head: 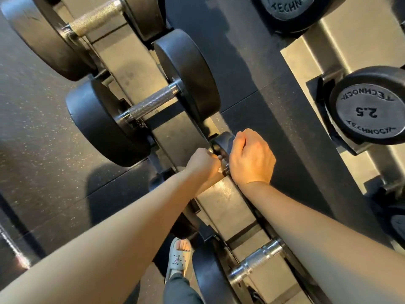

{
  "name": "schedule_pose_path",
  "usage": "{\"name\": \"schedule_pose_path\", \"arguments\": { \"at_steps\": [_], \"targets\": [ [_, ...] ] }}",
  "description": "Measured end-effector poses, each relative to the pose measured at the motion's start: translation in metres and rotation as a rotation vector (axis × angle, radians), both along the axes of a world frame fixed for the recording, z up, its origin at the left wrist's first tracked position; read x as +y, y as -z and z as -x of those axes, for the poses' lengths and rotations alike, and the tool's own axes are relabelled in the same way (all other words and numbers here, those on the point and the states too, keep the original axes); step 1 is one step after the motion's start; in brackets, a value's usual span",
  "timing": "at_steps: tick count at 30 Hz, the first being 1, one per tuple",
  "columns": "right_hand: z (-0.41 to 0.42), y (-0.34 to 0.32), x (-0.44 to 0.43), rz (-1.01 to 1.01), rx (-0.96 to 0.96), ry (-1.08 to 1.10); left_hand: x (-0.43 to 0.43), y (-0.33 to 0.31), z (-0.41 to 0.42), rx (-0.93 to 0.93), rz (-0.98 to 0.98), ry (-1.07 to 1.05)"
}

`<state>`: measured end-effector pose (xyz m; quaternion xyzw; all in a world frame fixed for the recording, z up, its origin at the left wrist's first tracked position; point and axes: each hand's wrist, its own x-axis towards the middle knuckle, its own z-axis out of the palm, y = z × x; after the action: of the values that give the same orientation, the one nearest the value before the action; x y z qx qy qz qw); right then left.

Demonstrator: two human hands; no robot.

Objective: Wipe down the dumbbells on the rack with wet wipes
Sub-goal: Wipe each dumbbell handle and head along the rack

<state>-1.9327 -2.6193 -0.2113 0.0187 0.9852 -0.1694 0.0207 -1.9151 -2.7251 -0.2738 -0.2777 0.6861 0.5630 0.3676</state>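
Observation:
A small black dumbbell (220,142) lies in its cradle on the lower rack rail (221,207), mostly hidden by both hands. My left hand (202,164) is curled at the handle end, its fingers out of sight. My right hand (252,160) is curled over the dumbbell's far head from above. A small pale bit (221,170) shows between the two hands; I cannot tell whether it is a wet wipe or a shine on the metal.
A larger dumbbell (142,106) sits just beyond on the same rail, with a still bigger one (65,29) past it. Another chrome handle (254,262) lies nearer me. The upper tier at right holds a 2.5 dumbbell (368,110). My sandalled foot (179,257) stands on the dark floor.

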Motion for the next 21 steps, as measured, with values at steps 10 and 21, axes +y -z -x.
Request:
{"name": "schedule_pose_path", "arguments": {
  "at_steps": [10,21],
  "targets": [
    [0.001,-0.001,0.002,0.018,-0.036,-0.035,-0.008,-0.013,0.023,0.106,0.279,0.437],
    [0.006,0.000,0.008,0.138,-0.124,0.026,0.078,-0.047,-0.080,0.168,0.051,-1.038]
  ]
}}
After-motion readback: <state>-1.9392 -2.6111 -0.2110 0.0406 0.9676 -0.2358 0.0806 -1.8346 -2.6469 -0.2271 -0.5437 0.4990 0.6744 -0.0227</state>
